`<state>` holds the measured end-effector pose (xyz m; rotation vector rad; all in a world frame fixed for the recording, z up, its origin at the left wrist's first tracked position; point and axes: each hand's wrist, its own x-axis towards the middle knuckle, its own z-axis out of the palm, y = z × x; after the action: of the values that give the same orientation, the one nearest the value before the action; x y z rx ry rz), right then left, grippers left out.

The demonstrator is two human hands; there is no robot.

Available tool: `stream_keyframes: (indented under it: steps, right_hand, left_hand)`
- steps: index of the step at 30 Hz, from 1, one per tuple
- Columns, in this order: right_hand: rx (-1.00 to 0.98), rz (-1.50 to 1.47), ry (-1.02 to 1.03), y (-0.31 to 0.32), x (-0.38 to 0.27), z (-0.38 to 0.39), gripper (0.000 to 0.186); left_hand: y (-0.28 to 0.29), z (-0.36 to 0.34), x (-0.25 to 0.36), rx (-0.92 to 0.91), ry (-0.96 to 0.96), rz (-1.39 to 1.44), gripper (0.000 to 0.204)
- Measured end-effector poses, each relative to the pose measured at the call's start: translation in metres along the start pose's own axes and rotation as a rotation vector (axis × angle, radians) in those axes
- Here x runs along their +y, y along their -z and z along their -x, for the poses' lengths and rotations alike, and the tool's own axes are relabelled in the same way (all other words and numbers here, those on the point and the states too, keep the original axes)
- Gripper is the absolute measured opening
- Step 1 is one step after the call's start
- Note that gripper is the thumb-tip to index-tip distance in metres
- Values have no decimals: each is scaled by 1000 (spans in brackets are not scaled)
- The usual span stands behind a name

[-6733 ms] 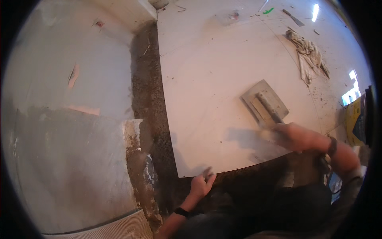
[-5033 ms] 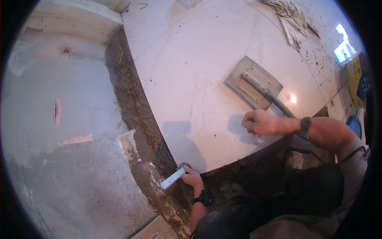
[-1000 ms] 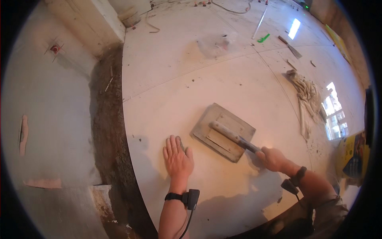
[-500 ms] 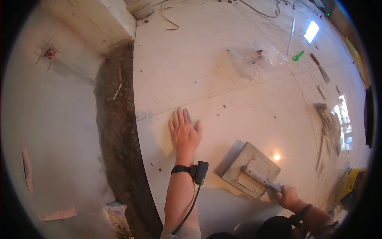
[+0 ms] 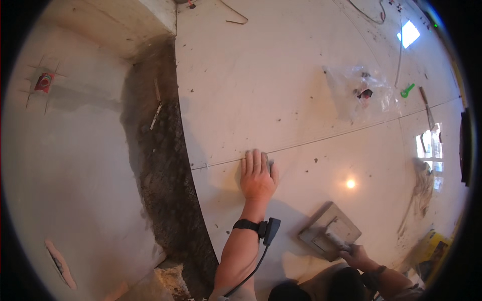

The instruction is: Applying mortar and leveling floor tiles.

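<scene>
My left hand [image 5: 258,178] lies palm down on a large pale floor tile [image 5: 286,190], fingers stretched out. Its fingertips reach the thin dark joint [image 5: 321,138] between two tiles. In my right hand [image 5: 358,257], at the lower right, is the handle of a rectangular float [image 5: 346,223]. The float's grey, worn plate is tilted in view, with its handle on the upper side; I cannot tell whether its underside touches the tile. My right fingers are wrapped round the handle's near end.
A dark, rough strip [image 5: 165,185] runs between the tiles and the pale wall [image 5: 85,165] at left. A clear plastic bag [image 5: 366,95], a green plastic piece [image 5: 407,91], a scraper [image 5: 427,108] and a crumpled cloth [image 5: 423,183] lie on the right. A yellow package [image 5: 433,246] stands lower right.
The whole view has shifted, so the floor and wall sit lower and further right, except the light reflections. My left hand stays flat by the joint; my right hand keeps hold of the float.
</scene>
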<state>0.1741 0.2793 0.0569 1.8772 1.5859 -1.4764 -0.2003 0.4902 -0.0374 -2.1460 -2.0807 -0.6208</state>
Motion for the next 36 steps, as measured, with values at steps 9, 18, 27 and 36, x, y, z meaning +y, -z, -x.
stream_keyframes:
  steps: [9,18,27,36]
  right_hand:
    - [319,-68,496,10,-70,-32,30]
    - [205,-60,148,-2,-72,-55,39]
    - [219,-207,191,2,-86,-29,38]
    - [169,-61,45,-7,-70,-49,46]
  left_hand:
    - [-3,8,-7,33,-70,59,27]
    - [17,3,-7,-157,-10,91,44]
    - [35,43,-58,-207,234,-175,70]
    - [37,35,-49,-287,266,-232,71]
